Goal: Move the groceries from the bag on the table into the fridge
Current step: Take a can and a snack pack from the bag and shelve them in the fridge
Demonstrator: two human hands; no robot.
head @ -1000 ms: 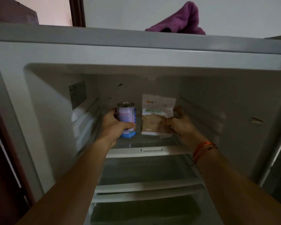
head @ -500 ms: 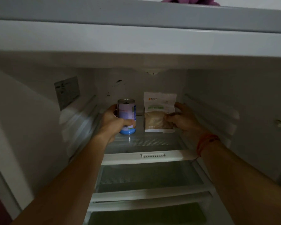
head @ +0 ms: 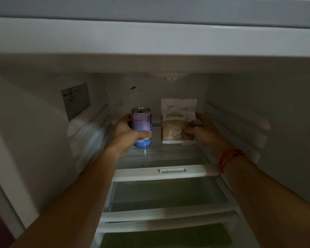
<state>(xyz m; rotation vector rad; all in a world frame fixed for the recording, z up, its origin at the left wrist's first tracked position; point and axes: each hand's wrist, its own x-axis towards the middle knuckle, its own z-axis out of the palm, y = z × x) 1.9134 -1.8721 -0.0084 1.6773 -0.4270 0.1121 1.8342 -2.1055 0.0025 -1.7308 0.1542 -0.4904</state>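
Observation:
Both my arms reach deep into the open fridge (head: 150,42). My left hand (head: 125,133) grips a pale purple and blue drink can (head: 141,126), which stands upright on the top glass shelf (head: 168,156) at the left. To its right stands a white and brown food packet (head: 177,120), upright near the back wall, and my right hand (head: 204,131) holds it by its right side with the thumb across its front. The grocery bag and the table are out of view.
Below the top shelf are two more glass shelves (head: 168,194) and a drawer with a greenish bottom (head: 165,237). Ribbed side walls (head: 89,133) narrow the space on both sides. A label sticker (head: 75,99) is on the left wall.
The camera has moved closer into the fridge and tilted down, so the purple cloth on top is gone from view. Both hands pushed the can and the packet a little further back on the shelf.

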